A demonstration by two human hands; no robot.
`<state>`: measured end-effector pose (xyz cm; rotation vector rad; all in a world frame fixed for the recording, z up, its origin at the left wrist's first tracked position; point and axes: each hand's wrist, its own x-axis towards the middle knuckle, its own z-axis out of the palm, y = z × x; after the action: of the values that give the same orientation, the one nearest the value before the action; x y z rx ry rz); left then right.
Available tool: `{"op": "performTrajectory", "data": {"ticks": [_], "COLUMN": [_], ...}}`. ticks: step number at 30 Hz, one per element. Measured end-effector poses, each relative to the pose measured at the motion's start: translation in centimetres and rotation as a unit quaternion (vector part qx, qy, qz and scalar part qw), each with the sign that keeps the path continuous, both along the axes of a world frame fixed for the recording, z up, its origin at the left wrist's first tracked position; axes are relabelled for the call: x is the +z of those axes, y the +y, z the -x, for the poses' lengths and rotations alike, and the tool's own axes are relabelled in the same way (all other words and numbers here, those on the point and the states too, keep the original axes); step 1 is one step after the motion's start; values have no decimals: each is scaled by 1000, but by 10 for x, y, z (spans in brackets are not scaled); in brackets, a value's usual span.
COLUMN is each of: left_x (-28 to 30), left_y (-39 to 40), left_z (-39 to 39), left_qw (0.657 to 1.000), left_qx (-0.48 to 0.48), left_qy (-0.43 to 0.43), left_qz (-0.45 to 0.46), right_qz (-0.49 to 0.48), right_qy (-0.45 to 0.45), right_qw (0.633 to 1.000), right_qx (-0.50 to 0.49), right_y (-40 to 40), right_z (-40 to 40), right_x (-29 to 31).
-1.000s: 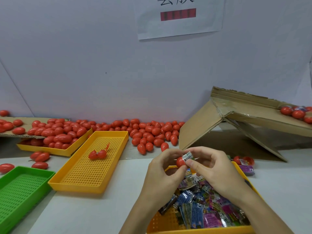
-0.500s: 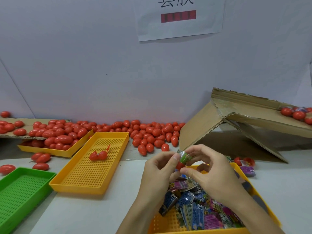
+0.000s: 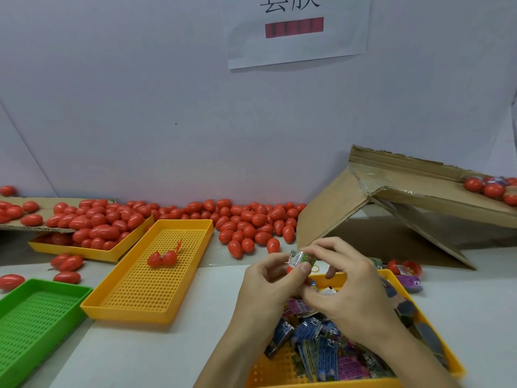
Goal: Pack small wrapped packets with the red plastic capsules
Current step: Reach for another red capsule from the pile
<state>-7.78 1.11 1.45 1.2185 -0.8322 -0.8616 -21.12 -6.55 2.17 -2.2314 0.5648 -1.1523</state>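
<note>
A paper sign [image 3: 298, 29] on the wall bears partly cropped Chinese characters above a red bar. The near yellow tray [image 3: 391, 278] holds colourful wrapped packets [image 3: 321, 357]. Above it, the left hand [image 3: 268, 284] and right hand [image 3: 349, 287] together pinch a green packet [image 3: 303, 258] against a red capsule [image 3: 291, 269].

- Wall [image 3: 140, 107]: plain, pale lavender-grey, unbroken behind the bench's far edge; a seam runs diagonally at the far left.
- Paper notice [image 3: 296, 29]: white sheet fixed high on the wall, centre-right; large dark characters cut off at the top, a dark red bar beneath.
- Bench [image 3: 154, 357]: white, smooth top.
- Light: even, soft, with shallow shadows.
</note>
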Motion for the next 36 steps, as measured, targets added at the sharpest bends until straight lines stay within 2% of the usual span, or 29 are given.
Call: {"op": "performTrajectory", "data": {"ticks": [3, 11, 17, 21, 26, 31, 36], "left_x": [2, 4, 7, 10, 13, 8, 15], "left_y": [2, 3, 7, 9, 11, 7, 6], "left_z": [-1, -2, -5, -8, -9, -3, 5], "left_qw": [999, 998, 991, 985, 986, 995, 990], "left_qx": [-37, -54, -64, -89, -116, -87, -92], "left_qy": [-20, -13, -118, -136, -90, -19, 90], "left_qz": [6, 9, -28, -65, -79, -52, -61], "right_qz": [-15, -35, -24, -31, -39, -27, -41], "right_qy": [-11, -16, 28, 40, 42, 43, 11], "right_qw": [1000, 999, 998, 996, 996, 998, 999], "right_qx": [5, 35, 45, 73, 72, 45, 32], "right_y": [-1, 5, 0, -2, -4, -3, -2], "right_z": [1, -1, 0, 1, 1, 0, -3], "right_x": [1, 2, -2, -1, -3, -3, -2]}}
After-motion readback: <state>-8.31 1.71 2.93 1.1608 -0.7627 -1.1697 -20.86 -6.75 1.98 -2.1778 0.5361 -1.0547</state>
